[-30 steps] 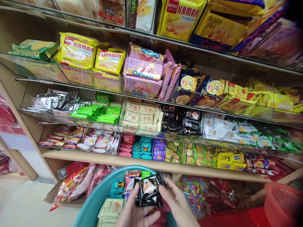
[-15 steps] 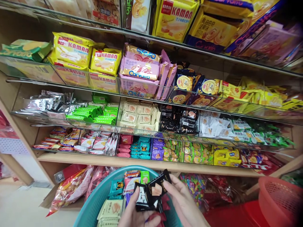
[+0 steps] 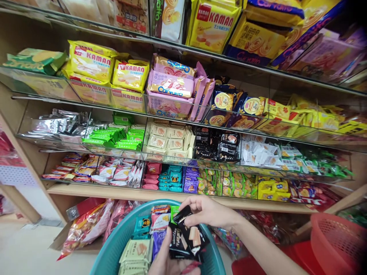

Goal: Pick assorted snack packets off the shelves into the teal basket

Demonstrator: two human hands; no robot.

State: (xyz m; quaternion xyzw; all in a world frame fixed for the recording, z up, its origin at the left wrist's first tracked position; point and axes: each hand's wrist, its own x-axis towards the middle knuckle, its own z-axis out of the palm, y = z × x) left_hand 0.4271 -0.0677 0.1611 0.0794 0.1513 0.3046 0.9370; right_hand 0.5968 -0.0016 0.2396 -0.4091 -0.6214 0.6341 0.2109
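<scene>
Over the teal basket (image 3: 113, 244), my left hand (image 3: 164, 259) cradles several black wafer packets (image 3: 185, 244), its thumb along their left side. Closed on another black packet (image 3: 183, 214) at the top of that bunch is my right hand (image 3: 202, 212), reaching in from the right. Cream wafer packets (image 3: 136, 250) are stacked inside the basket at the left. Farther back in it lie teal packets (image 3: 142, 226), a white and pink packet (image 3: 159, 221) and a purple packet (image 3: 158, 241). The hands and black packets hide the rest of the basket's contents.
Glass-fronted shelves rise ahead, with black packets (image 3: 228, 147) in a middle compartment and cream packets (image 3: 174, 137) left of them. Below the wooden ledge (image 3: 94, 193) lie bagged sweets (image 3: 86, 225). A red plastic basket (image 3: 329, 240) stands at the lower right.
My right hand has moved up and left, turning over the top of the bunch with a black packet. My left hand has shifted slightly right, still supporting the black packets.
</scene>
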